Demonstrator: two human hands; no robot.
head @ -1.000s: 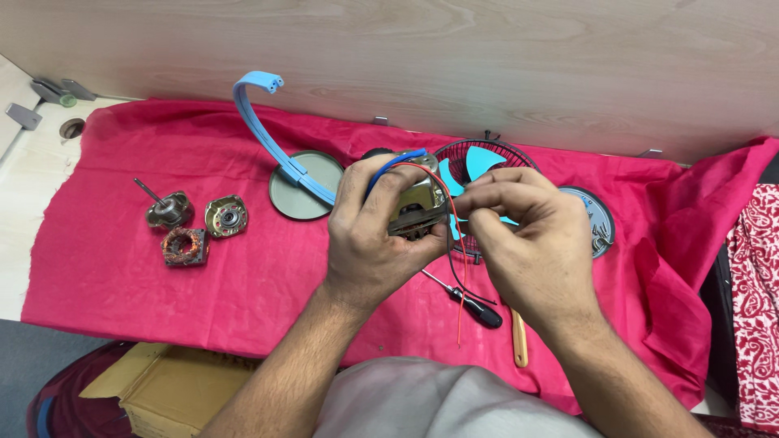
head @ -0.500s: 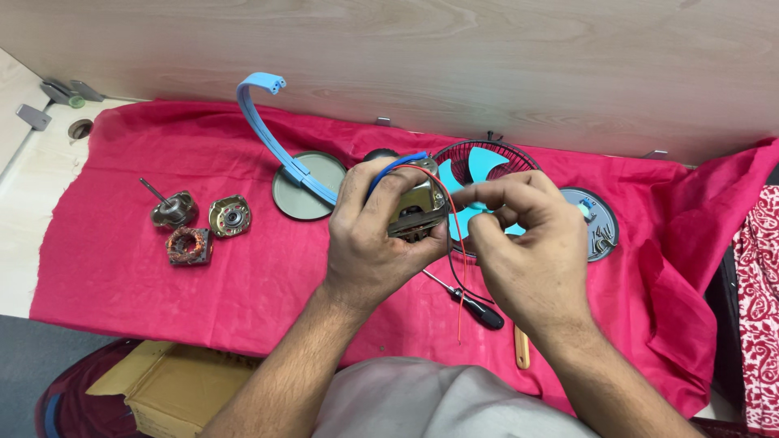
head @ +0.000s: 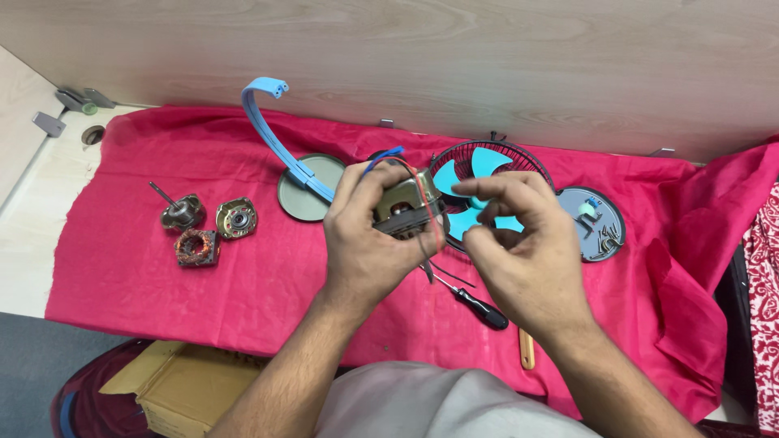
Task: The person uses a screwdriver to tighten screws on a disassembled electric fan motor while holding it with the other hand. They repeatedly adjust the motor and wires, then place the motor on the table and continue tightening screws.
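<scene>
Left hand [head: 369, 239] clamping small fan motor [head: 406, 212] by metal body, looking dense, rigid. Right hand [head: 523, 243] pinching thin wires [head: 436, 235], flimsy-looking, probably snapping easily.

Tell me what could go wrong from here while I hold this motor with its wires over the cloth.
1. The thin red and dark wires hang beside the left hand and the motor; the right hand pinching close by could tug one loose.
2. The screwdriver lies directly under both hands, so a lowered wrist might knock it.
3. Small screws sit loose on the grey round plate; bumping it could scatter them into the red cloth.
</scene>
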